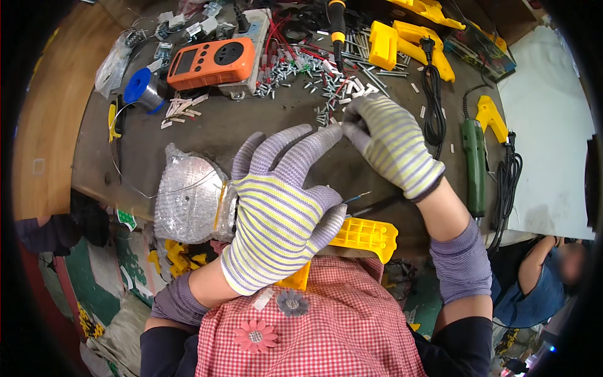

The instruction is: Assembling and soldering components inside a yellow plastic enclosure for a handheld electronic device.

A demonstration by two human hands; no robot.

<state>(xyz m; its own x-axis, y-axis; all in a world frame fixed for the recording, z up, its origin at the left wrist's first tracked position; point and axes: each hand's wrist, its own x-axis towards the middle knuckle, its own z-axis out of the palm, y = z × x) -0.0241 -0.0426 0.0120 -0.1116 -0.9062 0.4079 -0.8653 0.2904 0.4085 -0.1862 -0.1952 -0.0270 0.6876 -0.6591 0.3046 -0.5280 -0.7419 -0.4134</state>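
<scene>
My left hand (276, 201), in a striped knit glove, hangs over the table's near edge. Three of its fingers stretch forward, while forefinger and thumb come together at the base of a thin blue wire (358, 196) with a bare tip. Below it is a yellow plastic housing shell (367, 237), ribbed inside and partly covered by the hand. My right hand (392, 141), also gloved, is closed with fingertips beside the left middle fingertip, close to loose screws (320, 117) and small white pieces (352, 88). What its fingers hold is hidden.
A bubble-wrapped bundle (191, 198) sits left of my left hand. Behind are a solder spool (146, 90), an orange meter (210, 63) and a yellow-black screwdriver (337, 31). At right lie a coiled black cord (433, 107) and a green tool (474, 163). Another person (534, 283) is at lower right.
</scene>
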